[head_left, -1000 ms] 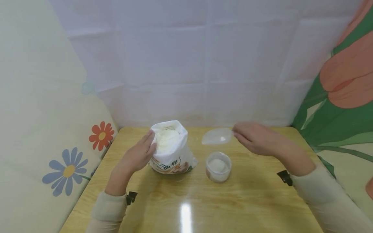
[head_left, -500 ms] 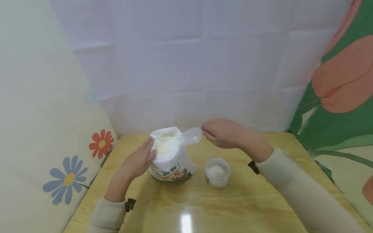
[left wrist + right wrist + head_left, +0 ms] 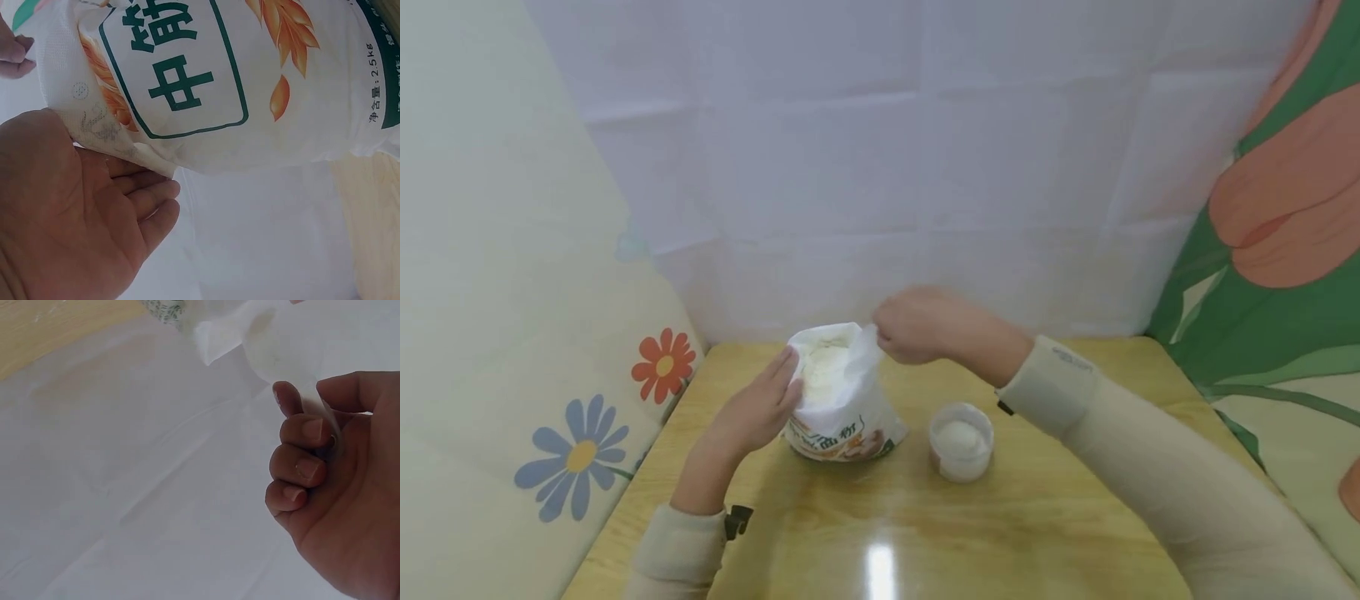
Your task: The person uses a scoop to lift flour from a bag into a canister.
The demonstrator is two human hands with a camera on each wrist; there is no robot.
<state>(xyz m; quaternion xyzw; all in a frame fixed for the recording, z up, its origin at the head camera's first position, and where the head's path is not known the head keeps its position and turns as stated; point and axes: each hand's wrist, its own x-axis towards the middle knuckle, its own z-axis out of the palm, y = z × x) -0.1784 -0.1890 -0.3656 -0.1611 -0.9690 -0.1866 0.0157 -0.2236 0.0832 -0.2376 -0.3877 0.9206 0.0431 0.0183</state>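
A white flour bag (image 3: 842,417) with printed wheat stands unsealed, pale flour (image 3: 826,371) showing in its mouth. At the bag's left rim, my left hand (image 3: 756,412) holds the side; the left wrist view shows the fingers bent at the bag's edge (image 3: 269,131). My right hand (image 3: 917,325) grips the handle of a translucent scoop (image 3: 861,346), fingers curled round it in the right wrist view. The scoop's bowl (image 3: 265,353) overlaps the right side of the bag's mouth, its tip hard to make out against the white. Right of the bag stands a clear round tub (image 3: 961,462) with white powder inside.
Everything stands on a pale wooden table (image 3: 1037,517). A white cloth (image 3: 820,167) hangs behind it, with flower-patterned panels at the left (image 3: 490,292) and right (image 3: 1285,317).
My right hand has moved left with the scoop, from beyond the tub to the bag's mouth. The left hand keeps its place on the bag, and the tub stays put.
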